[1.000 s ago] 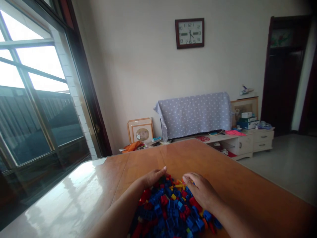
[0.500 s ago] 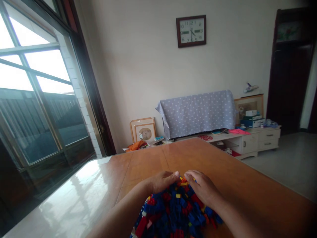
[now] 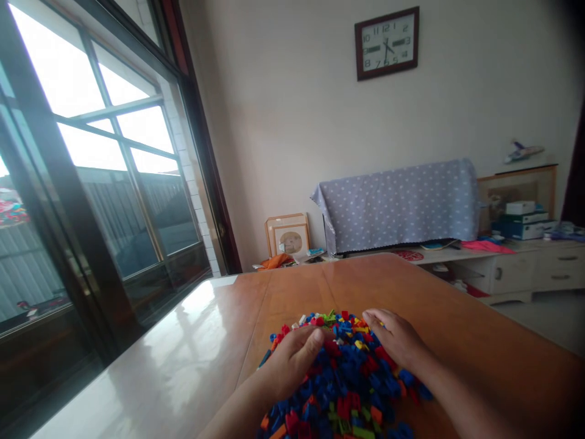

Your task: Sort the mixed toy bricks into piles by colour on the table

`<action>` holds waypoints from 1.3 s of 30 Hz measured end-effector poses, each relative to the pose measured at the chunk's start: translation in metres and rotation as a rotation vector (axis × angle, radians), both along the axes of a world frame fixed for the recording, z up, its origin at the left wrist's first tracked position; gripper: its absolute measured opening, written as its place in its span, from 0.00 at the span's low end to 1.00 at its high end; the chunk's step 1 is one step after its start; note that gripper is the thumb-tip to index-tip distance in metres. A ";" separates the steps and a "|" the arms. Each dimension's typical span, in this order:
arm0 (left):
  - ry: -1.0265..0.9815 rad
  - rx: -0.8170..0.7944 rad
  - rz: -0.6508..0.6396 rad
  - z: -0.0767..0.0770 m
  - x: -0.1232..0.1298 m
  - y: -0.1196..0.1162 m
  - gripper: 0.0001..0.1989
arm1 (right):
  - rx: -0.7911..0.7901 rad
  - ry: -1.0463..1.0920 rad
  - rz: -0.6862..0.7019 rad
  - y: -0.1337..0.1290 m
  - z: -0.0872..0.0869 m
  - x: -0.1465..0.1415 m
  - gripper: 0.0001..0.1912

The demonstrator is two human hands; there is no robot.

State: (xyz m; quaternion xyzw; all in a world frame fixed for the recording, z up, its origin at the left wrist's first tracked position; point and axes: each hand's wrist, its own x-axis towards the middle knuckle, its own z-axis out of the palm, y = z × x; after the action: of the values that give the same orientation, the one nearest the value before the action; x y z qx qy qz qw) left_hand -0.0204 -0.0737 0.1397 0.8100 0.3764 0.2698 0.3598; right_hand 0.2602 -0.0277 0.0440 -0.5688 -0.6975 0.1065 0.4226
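Glossy brown table [image 3: 457,323] fills the foreground. Heap of mostly blue and red plastic bricks [image 3: 340,378] sits on it, between and below the hands. Left hand [image 3: 297,358] is over the heap's left side, half cupped, thumb up; can't tell if it grips any. Right hand [image 3: 397,338] is at the right edge, fingers loosely bent, hold unclear. Yellow brick [image 3: 361,345] lies between them.

There are two hands [image 3: 297,358] [image 3: 398,338], one brick heap [image 3: 350,373], one table [image 3: 479,344], one clock [image 3: 387,44] and one dotted cloth [image 3: 402,204].
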 end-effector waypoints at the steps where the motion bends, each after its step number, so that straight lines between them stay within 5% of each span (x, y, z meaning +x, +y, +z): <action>1: -0.043 -0.016 0.096 -0.005 -0.012 -0.003 0.30 | -0.003 0.003 0.008 -0.001 0.000 0.000 0.24; 7: -0.245 -0.008 0.706 -0.049 -0.098 -0.014 0.35 | -0.002 0.021 0.019 -0.001 -0.004 0.003 0.24; 11: -0.201 0.016 0.909 -0.071 -0.133 -0.027 0.34 | -0.025 0.033 0.009 0.001 -0.012 0.003 0.25; 19: 0.066 -0.034 0.696 -0.089 -0.106 -0.045 0.40 | -0.057 0.018 0.103 0.000 -0.019 -0.010 0.24; 27: 0.140 0.043 0.586 -0.090 -0.068 -0.021 0.37 | -0.020 0.025 0.130 -0.006 -0.011 -0.017 0.24; 39: 0.105 0.095 0.499 -0.080 -0.060 0.014 0.30 | 0.024 0.036 0.111 -0.011 -0.002 -0.019 0.24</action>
State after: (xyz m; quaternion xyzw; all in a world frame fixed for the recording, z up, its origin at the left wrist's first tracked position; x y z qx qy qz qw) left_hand -0.0807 -0.0598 0.0596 0.7212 0.5696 0.3250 0.2234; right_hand 0.2414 -0.0382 0.0420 -0.5219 -0.7217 0.1315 0.4352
